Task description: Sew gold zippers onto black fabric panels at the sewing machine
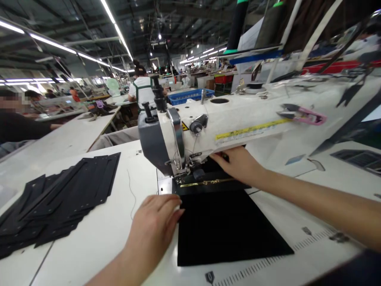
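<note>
A black fabric panel [226,226] lies flat on the sewing machine's bed, with a gold-toothed zipper [190,184] across its far part beside the presser foot. My left hand [156,218] is at the panel's left edge near the needle, thumb and fingers pinched on that edge. Under the arm of the white sewing machine [256,119], my right hand [241,165] grips black material behind the zipper; some of its fingertips are hidden by the machine. The needle area is partly hidden too.
Left on the white table, black cut pieces [68,194] lie in an overlapping pile. A loose thread [131,194] lies between pile and machine. Pink-handled thread snips [303,114] rest against the machine arm. A blue crate [190,96] stands behind. Other people sit at tables beyond.
</note>
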Demonstrator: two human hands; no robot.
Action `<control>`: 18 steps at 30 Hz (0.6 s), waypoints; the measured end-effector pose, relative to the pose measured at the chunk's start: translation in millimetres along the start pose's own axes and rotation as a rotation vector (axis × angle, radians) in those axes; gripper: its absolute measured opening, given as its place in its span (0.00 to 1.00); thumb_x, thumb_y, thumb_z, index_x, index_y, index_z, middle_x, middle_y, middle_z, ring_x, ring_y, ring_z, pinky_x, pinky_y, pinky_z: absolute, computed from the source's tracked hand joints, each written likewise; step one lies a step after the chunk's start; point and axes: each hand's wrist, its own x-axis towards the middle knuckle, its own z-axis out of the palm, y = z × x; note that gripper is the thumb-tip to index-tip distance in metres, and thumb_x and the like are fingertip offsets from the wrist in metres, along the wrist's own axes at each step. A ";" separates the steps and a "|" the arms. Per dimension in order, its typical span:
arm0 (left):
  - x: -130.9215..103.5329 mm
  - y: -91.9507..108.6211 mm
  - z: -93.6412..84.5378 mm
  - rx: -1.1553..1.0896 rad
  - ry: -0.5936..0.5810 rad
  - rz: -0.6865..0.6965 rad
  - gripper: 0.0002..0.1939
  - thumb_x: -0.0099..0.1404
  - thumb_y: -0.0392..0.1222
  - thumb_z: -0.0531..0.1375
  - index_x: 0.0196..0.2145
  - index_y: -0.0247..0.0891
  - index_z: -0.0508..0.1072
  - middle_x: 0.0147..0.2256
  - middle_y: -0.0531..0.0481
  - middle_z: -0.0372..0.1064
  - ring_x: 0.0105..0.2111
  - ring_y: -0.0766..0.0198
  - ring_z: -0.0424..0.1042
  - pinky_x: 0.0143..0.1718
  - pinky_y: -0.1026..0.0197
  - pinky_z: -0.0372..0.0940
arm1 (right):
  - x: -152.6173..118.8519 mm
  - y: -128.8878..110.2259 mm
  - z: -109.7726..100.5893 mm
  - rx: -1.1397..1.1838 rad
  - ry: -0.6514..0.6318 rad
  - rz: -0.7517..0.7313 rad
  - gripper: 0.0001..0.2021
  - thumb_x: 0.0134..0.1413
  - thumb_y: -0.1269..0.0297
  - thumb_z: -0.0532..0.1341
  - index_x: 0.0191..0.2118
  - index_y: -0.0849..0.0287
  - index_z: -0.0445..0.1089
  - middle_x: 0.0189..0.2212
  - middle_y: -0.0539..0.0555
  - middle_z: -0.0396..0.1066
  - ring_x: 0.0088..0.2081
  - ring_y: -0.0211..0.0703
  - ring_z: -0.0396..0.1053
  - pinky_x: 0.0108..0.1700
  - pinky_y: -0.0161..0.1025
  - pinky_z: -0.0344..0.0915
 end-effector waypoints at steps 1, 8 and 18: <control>-1.5 -12.0 -0.6 0.070 -0.012 0.014 0.09 0.62 0.35 0.54 0.40 0.36 0.69 0.39 0.45 0.72 0.37 0.58 0.71 0.38 0.54 0.65 | -13.6 -10.7 1.2 0.030 -0.036 -0.073 0.09 0.58 0.66 0.54 0.30 0.62 0.67 0.29 0.53 0.68 0.33 0.40 0.66 0.37 0.38 0.63; 16.2 -37.1 5.5 0.095 -0.097 0.004 0.08 0.62 0.31 0.52 0.32 0.36 0.71 0.31 0.49 0.74 0.30 0.61 0.71 0.39 0.55 0.63 | -52.7 -78.2 23.4 -0.151 -0.228 -0.241 0.08 0.56 0.70 0.52 0.36 0.64 0.68 0.30 0.58 0.69 0.29 0.46 0.66 0.30 0.40 0.61; 12.9 -32.0 3.0 0.111 -0.143 -0.013 0.07 0.61 0.31 0.54 0.33 0.38 0.71 0.30 0.51 0.70 0.32 0.62 0.68 0.38 0.56 0.60 | -26.4 -73.8 38.2 -0.164 -0.343 -0.212 0.11 0.59 0.67 0.50 0.39 0.63 0.68 0.29 0.56 0.72 0.27 0.44 0.69 0.26 0.37 0.57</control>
